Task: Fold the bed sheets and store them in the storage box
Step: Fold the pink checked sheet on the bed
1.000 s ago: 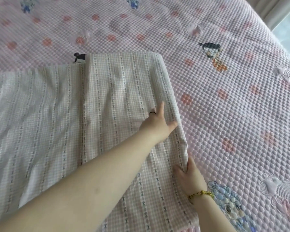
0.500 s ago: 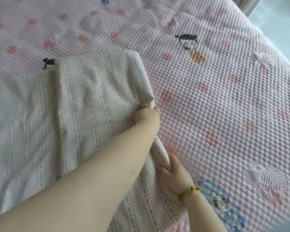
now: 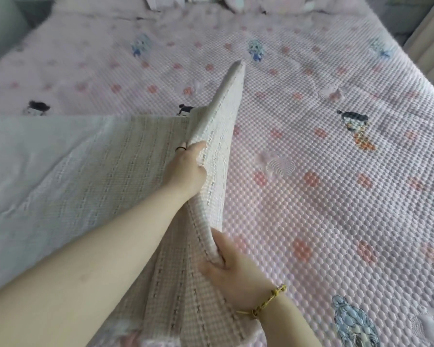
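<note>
Now, head view. Grips raised right flap of checked bed sheet (image 3: 110, 184) with left hand (image 3: 186, 169), fingers curled round fabric edge, dark ring (image 3: 180, 149) on one finger. Pinches same flap nearer camera with right hand (image 3: 228, 266), thumb over fold, yellow bracelet (image 3: 268, 301) at wrist. Holds flap up off pink bedspread (image 3: 336, 196), tip pointing upward; leaves rest of sheet flat across bedspread's left half.

One checked sheet (image 3: 135, 159), two hands: left hand (image 3: 186, 169), right hand (image 3: 232, 274). One pink bedspread (image 3: 336, 196), one bracelet (image 3: 263, 303), one ring (image 3: 180, 148).
</note>
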A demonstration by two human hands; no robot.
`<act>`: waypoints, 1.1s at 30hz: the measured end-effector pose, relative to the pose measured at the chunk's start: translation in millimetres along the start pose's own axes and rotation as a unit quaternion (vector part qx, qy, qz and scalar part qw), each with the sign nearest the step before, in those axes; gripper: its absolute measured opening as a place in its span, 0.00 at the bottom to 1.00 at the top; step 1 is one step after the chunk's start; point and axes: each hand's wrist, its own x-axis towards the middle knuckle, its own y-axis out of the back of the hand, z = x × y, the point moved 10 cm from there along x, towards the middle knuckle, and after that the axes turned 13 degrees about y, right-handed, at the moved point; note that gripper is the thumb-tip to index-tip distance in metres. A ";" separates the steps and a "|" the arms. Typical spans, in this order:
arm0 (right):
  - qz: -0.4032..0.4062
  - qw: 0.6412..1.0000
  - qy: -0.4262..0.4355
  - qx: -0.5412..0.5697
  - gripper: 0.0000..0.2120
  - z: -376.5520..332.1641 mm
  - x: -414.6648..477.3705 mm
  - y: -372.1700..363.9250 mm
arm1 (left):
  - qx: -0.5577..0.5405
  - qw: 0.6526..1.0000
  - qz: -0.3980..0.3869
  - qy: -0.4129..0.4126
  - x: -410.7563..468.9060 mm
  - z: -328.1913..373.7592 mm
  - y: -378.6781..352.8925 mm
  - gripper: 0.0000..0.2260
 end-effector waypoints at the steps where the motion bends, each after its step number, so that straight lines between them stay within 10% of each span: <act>1: -0.016 1.000 -0.002 -0.018 0.21 -3.6 6.8 -13.2 | -0.009 1.000 0.008 0.003 0.5 -14.6 13.5 0.25; 12: -0.136 0.983 -0.011 -0.120 0.30 -50.1 126.0 -220.0 | 0.051 0.995 0.055 0.066 48.4 -231.1 149.1 0.29; 18: -0.225 0.955 -0.129 -0.144 0.27 -21.2 156.6 -294.3 | -0.009 0.963 -0.062 0.263 81.4 -368.6 138.4 0.34; 22: -0.032 0.977 -0.081 -0.196 0.21 -12.2 169.1 -254.4 | -0.082 0.951 -0.073 0.289 97.6 -383.0 128.0 0.36; 26: 0.313 0.882 -0.065 -0.346 0.16 -21.3 140.7 -147.9 | -0.123 0.944 -0.052 0.302 124.3 -386.5 125.8 0.37; 29: 0.311 0.886 -0.270 -0.213 0.29 33.5 116.0 -118.6 | -0.174 0.933 -0.044 0.312 141.2 -385.5 125.1 0.35; 33: 0.283 0.911 -0.275 -0.120 0.31 51.1 119.2 -123.6 | -0.237 0.925 -0.050 0.295 169.1 -368.7 130.9 0.36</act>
